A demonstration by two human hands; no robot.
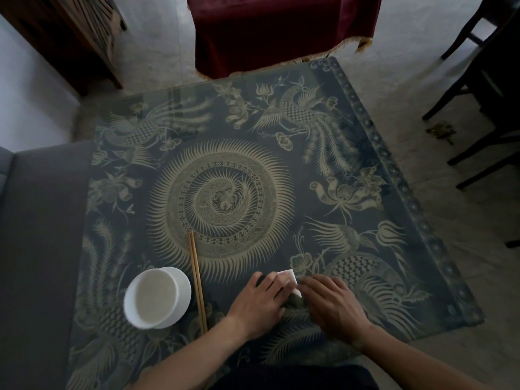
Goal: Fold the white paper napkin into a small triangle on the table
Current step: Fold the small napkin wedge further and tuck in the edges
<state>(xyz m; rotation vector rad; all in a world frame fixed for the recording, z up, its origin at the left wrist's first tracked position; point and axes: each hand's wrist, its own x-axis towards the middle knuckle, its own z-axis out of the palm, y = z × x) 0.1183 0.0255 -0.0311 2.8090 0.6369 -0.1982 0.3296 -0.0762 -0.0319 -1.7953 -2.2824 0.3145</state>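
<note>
**Fingers flat on the napkin, near-right of table**

Your fingers (274, 280) on the left hand (257, 302) lie stretched out and pressed flat over the white paper napkin (289, 277), not curled round it. Right hand (332, 302) sits just beside, palm down, fingertips touching the napkin's right edge; whether anything is pinched under them, can't tell. The napkin is folded small, mostly hidden btwn both hands, w/ only a white corner showing at the far side & a sliver near the right hand's thumb. Its exact shape isn't readable. It rests on the table (408, 192), a dark glass-topped surface w/ pale bird & flower patterns, in the near-right part.

Left of your hands: a pair of chopsticks (197, 282) lying near-to-far, & left of those a white bowl (153, 298) sitting on a white saucer. Far side: a dark red cloth-covered chair (281, 32). Dark chair legs stand at the far right.
</note>
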